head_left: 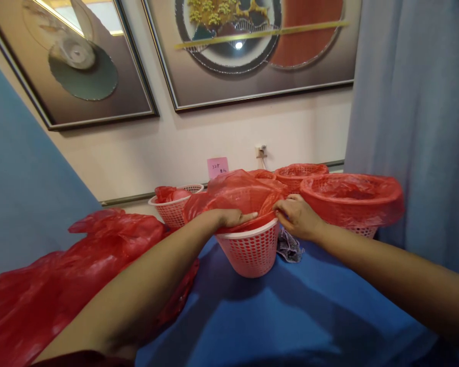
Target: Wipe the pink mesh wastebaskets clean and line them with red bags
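Note:
A white perforated plastic basket (248, 252) stands upright in front of me, lined with a thin red plastic bag (239, 191). The bag puffs up above the far side of the rim, and a fold of it hangs over the near rim. At the near left rim my left hand (233, 217) is closed on the bag, thumb stretched along it; its other fingers are partly hidden. On the right side of the rim, my right hand (296, 216) pinches the bag's edge. Just behind the basket's right side lies a crumpled grey cloth-like piece (289, 247).
Red-lined baskets stand at the right (352, 201) and back (302, 173). Another white basket (170, 211) at back left holds red plastic. A heap of red bags (80, 265) covers the left of the blue-covered table (245, 326). A pink note (218, 167) stands by the wall.

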{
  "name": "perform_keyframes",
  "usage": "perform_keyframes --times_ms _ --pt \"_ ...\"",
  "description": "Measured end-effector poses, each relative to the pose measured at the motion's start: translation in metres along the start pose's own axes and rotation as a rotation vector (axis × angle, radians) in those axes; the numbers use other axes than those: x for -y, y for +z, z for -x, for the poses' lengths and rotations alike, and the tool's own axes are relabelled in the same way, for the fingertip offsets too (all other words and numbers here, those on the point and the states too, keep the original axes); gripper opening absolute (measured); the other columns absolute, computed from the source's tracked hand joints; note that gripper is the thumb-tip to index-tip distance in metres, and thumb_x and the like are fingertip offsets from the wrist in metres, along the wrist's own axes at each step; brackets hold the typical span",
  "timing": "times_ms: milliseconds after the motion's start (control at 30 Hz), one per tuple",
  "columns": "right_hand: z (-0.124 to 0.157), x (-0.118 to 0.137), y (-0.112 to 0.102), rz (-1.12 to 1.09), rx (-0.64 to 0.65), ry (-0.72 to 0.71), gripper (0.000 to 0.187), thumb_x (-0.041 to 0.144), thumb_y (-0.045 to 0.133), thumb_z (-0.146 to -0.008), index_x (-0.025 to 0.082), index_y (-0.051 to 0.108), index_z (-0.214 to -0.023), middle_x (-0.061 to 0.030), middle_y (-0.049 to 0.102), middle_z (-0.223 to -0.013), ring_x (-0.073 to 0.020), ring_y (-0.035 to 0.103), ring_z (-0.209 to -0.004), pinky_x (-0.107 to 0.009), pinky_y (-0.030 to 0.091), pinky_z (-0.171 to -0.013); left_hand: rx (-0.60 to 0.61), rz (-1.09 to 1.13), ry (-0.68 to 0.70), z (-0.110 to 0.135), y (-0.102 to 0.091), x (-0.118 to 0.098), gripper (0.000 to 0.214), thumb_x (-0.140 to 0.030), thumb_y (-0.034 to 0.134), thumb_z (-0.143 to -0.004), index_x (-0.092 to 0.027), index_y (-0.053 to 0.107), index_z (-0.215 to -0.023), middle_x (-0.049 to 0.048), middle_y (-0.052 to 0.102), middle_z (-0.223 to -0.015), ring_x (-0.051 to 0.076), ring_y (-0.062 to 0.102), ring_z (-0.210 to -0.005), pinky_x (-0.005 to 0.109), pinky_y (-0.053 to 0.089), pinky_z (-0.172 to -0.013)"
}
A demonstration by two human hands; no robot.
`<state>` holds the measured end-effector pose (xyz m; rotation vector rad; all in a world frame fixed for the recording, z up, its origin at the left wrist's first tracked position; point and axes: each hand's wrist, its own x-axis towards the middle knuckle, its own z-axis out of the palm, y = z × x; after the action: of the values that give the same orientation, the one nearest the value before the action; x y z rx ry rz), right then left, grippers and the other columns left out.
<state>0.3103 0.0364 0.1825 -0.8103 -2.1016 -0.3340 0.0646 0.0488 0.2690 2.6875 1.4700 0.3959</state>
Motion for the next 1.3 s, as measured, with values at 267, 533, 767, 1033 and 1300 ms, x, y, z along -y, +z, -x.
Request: perform_keyframes --times_ms 267,533,767,1033,1300 --pt "0.020 0.000 -0.004 0.109 -0.128 -0.146 0.016 0.016 0.053 -0.098 0.020 0.068 -0.103 -0.0104 0.073 -0.101 -0.0250 0.062 -0.093 -0.041 0.044 -0.087 -0.265 -0.117 0.224 0.055 0.000 0.000 0.044 -0.050 0.069 -0.094 -0.019 0.068 -0.125 0.0136 0.075 -0.122 0.030 0.069 -0.113 0.044 0.054 -0.098" --pt "0.055 0.004 0.018 0.087 -0.130 -0.147 0.011 0.018 0.057 -0.099 0.018 0.068 -0.100 -0.0088 0.072 -0.095 -0.0235 0.062 -0.089 -0.041 0.043 -0.086 -0.523 -0.431 0.418 0.109 0.054 0.017 0.020 -0.017 0.050 -0.106 -0.021 0.068 -0.099 0.0047 0.074 -0.090 0.018 0.061 -0.077 0.033 0.046 -0.071" --pt "0.050 0.014 0.018 0.045 -0.134 -0.093 0.020 0.014 0.055 -0.096 0.014 0.065 -0.113 -0.0147 0.071 -0.111 -0.0265 0.065 -0.100 -0.042 0.049 -0.086 -0.610 -0.357 0.411 0.108 0.069 0.024 0.014 -0.017 0.054 -0.102 -0.018 0.065 -0.110 0.0067 0.077 -0.096 0.021 0.067 -0.083 0.035 0.051 -0.076" --pt "0.000 0.070 0.015 -0.047 -0.232 -0.201 0.024 0.016 0.055 -0.099 0.017 0.064 -0.122 -0.0139 0.070 -0.121 -0.0264 0.065 -0.109 -0.044 0.053 -0.093 -0.518 -0.341 0.362 0.113 0.081 0.019 0.013 -0.018 0.056 -0.100 -0.018 0.064 -0.109 0.0079 0.078 -0.096 0.024 0.071 -0.080 0.037 0.053 -0.073" --pt "0.021 0.049 0.039 -0.035 -0.165 -0.082 0.031 0.018 0.057 -0.097 0.017 0.058 -0.129 -0.0147 0.071 -0.123 -0.0298 0.065 -0.112 -0.050 0.048 -0.098 -0.738 -0.153 0.304 0.123 0.048 0.028 0.025 -0.014 0.053 -0.100 -0.019 0.065 -0.121 0.0108 0.078 -0.113 0.023 0.073 -0.105 0.037 0.056 -0.092"
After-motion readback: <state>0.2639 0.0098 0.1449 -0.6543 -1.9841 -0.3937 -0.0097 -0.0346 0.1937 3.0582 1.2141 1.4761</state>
